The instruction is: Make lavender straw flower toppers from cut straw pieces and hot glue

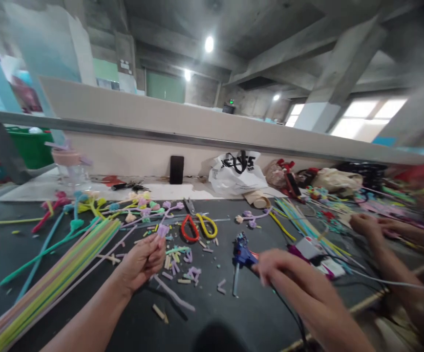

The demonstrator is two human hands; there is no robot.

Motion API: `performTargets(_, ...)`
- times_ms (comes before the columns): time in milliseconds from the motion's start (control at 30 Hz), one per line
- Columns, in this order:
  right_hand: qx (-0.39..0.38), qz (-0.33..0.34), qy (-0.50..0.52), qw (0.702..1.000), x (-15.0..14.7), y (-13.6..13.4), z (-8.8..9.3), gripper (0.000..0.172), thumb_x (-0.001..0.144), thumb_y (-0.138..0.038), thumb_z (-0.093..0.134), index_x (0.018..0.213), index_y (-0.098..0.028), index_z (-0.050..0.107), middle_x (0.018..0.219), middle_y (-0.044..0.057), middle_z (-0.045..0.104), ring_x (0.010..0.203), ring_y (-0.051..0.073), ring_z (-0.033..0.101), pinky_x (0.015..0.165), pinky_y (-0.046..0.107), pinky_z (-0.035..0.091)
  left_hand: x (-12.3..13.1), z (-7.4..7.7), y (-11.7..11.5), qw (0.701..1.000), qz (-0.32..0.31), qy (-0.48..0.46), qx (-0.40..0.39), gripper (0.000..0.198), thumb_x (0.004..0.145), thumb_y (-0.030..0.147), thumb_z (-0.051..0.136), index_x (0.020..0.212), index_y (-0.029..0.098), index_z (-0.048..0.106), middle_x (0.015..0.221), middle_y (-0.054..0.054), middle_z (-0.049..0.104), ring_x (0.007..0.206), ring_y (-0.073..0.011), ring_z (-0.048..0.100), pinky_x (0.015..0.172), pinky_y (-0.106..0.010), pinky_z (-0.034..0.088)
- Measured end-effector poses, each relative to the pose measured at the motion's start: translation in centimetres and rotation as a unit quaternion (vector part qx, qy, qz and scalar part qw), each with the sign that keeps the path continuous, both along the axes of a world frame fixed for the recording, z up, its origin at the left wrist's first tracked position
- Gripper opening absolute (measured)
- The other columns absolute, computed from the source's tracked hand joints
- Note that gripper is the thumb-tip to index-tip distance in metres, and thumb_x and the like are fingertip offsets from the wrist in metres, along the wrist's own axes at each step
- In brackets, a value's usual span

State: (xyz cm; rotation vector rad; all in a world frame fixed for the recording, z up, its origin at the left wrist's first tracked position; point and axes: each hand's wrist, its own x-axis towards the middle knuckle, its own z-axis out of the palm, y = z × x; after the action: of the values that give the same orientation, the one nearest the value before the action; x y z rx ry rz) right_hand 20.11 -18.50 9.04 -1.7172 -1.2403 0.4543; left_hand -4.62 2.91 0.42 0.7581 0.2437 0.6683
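Lilac chenille flower (162,231) is poking up from the person's L hand (143,261), fingers pinching it w/ long axis pointing up & away, while a lilac stem (175,295) is trailing out below, slanting R. Blue glue gun (244,256) is lying R of that grip, much nearer the R hand (288,276), whose fingers are resting by its near end; blurred, so can't tell if grasping or just touching. Scissors (193,212) w/ red & yellow handles are lying just beyond the L hand, co-worker's hands (366,226) showing far R.
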Motion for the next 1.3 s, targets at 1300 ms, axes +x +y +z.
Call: performTargets(1300, -0.124, 0.045, 0.098, 0.986, -0.2, 20.1, -4.0, 0.039, 0.071, -0.039, 0.067, 0.099, -0.017, 0.050, 0.054, -0.008, 0.047, 0.043, 0.008, 0.046, 0.045, 0.024, 0.045, -0.4, 2.4, -1.0, 0.992, -0.067, -0.029, 0.103, 0.031, 0.075, 0.041, 0.062, 0.063, 0.017, 0.046, 0.042, 0.009, 0.028, 0.036, -0.0043, 0.018, 0.034, -0.016, 0.017)
